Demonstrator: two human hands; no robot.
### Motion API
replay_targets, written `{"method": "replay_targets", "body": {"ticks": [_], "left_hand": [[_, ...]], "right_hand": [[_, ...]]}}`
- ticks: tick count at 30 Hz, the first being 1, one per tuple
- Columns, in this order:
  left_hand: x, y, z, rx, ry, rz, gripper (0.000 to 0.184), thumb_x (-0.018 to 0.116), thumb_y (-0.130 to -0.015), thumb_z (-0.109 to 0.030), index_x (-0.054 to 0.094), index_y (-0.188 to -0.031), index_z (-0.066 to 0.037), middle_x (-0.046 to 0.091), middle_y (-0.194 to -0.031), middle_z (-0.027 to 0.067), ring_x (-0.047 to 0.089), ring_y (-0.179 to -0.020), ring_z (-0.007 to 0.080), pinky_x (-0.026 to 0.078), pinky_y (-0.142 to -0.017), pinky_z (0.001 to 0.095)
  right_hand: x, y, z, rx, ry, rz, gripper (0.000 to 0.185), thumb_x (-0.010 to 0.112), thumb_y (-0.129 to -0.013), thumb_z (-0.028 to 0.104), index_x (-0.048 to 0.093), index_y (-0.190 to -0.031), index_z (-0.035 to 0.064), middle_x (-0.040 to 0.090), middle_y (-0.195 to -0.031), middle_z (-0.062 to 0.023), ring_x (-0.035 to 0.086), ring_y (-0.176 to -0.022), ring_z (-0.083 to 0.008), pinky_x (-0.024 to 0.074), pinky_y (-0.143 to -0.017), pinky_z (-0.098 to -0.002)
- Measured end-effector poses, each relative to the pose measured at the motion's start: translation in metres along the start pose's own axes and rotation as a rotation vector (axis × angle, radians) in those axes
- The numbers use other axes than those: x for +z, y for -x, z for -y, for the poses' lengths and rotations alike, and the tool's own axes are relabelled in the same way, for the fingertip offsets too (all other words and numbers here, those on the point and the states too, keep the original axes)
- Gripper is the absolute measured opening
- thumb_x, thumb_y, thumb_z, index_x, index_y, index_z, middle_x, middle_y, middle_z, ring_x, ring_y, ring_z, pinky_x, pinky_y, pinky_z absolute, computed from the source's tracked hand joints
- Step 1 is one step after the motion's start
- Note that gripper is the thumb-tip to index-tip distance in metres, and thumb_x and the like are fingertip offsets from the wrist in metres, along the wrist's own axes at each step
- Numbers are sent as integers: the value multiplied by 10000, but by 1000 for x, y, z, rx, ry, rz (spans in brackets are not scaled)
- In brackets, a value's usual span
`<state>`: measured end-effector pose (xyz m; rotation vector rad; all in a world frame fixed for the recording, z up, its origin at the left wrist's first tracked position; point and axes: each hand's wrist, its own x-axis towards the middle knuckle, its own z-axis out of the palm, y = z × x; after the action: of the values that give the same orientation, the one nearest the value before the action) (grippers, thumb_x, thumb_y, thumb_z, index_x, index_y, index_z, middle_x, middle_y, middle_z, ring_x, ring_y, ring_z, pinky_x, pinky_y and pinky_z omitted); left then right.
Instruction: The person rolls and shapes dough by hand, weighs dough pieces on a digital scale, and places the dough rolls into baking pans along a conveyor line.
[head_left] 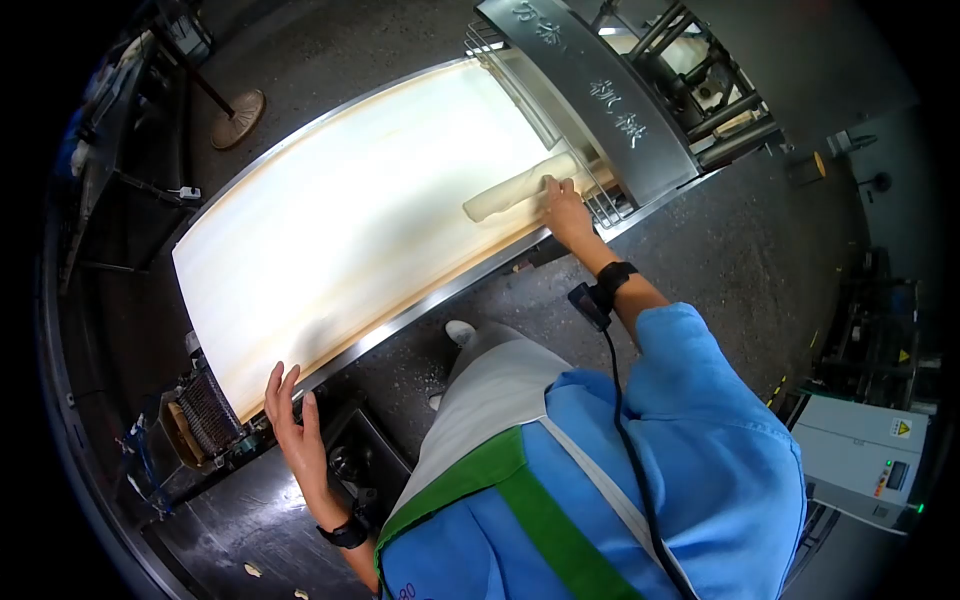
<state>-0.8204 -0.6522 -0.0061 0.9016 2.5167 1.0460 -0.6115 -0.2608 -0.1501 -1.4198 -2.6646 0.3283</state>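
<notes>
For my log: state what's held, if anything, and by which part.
Right hand touches the pale roll near its right end; grip unclear. Left hand holds nothing.

The pale belt (350,200) in front of me glares almost white, with soft grey shadows across it, one near my left hand (298,440), while the floor (720,250) around stays dim. Light glints along the metal rail (432,303) and pools on the steel table (245,525). My wide view bows straight edges into curves and blackens at the corners, with far details soft.
</notes>
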Motion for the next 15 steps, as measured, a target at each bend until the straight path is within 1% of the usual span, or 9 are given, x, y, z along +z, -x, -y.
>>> {"method": "replay_targets", "body": {"ticks": [2, 3, 5, 6, 9, 11, 12, 14, 15], "left_hand": [[2, -2, 3, 12, 6, 29, 305, 455, -825, -190, 502, -1110, -93, 381, -1239, 99, 324, -1170, 248, 243, -955, 348], [3, -3, 3, 13, 6, 31, 305, 455, -825, -190, 502, -1110, -93, 381, -1239, 99, 324, -1170, 248, 243, -955, 348], [5, -4, 2, -4, -18, 46, 300, 462, -826, -185, 503, -1108, -92, 384, -1236, 95, 326, -1168, 246, 253, -950, 348], [5, -3, 1, -4, -19, 46, 300, 462, -826, -185, 503, -1108, -92, 384, -1236, 95, 326, -1168, 246, 253, -950, 348], [5, -3, 1, -14, -9, 46, 299, 475, -827, -210, 512, -1088, -69, 397, -1224, 89, 330, -1145, 263, 255, -944, 360], [6, -1, 2, -22, -13, 43, 298, 479, -825, -217, 518, -1079, -67, 400, -1221, 89, 332, -1141, 264, 255, -944, 357], [5, 1, 2, -23, -16, 43, 298, 479, -825, -217, 518, -1079, -67, 400, -1221, 89, 332, -1141, 264, 255, -944, 357], [3, 2, 2, -15, -49, 49, 295, 481, -824, -218, 523, -1073, -65, 406, -1212, 90, 334, -1138, 262, 255, -944, 352], [3, 4, 2, -17, -53, 49, 295, 481, -824, -218, 523, -1073, -65, 406, -1212, 90, 334, -1138, 262, 255, -944, 352]], "right_hand": [[9, -2, -6, -101, 70, -177, 469, 538, -675, 79, 367, -1111, 70, 419, -1014, -177, 525, -813, -333, 464, -672, -393], [6, -3, -3, -99, 69, -176, 469, 538, -675, 79, 367, -1111, 70, 419, -1014, -177, 525, -813, -333, 464, -672, -393], [-1, -6, 5, -49, 119, -37, 542, 569, -677, 109, 335, -1166, 87, 389, -1084, -167, 506, -883, -346, 451, -723, -395], [-1, -8, 8, -48, 117, -37, 542, 569, -677, 109, 335, -1166, 87, 389, -1084, -167, 506, -883, -346, 451, -723, -395], [1, -16, 18, -26, 180, -2, 487, 527, -706, 97, 351, -1160, 89, 407, -1054, -144, 501, -869, -325, 458, -701, -389], [3, -18, 22, -99, 242, -93, 387, 498, -723, 104, 414, -1101, 98, 424, -1028, -114, 490, -849, -290, 458, -658, -384], [2, -19, 24, -100, 240, -91, 387, 498, -723, 104, 414, -1101, 98, 424, -1028, -114, 490, -849, -290, 458, -658, -384], [1, -23, 26, -116, 384, -96, 276, 440, -757, 123, 470, -1031, 109, 453, -980, -68, 458, -897, -237, 412, -680, -363], [3, -26, 26, -116, 380, -93, 276, 440, -757, 123, 470, -1031, 109, 453, -980, -68, 458, -897, -237, 412, -680, -363]]}}
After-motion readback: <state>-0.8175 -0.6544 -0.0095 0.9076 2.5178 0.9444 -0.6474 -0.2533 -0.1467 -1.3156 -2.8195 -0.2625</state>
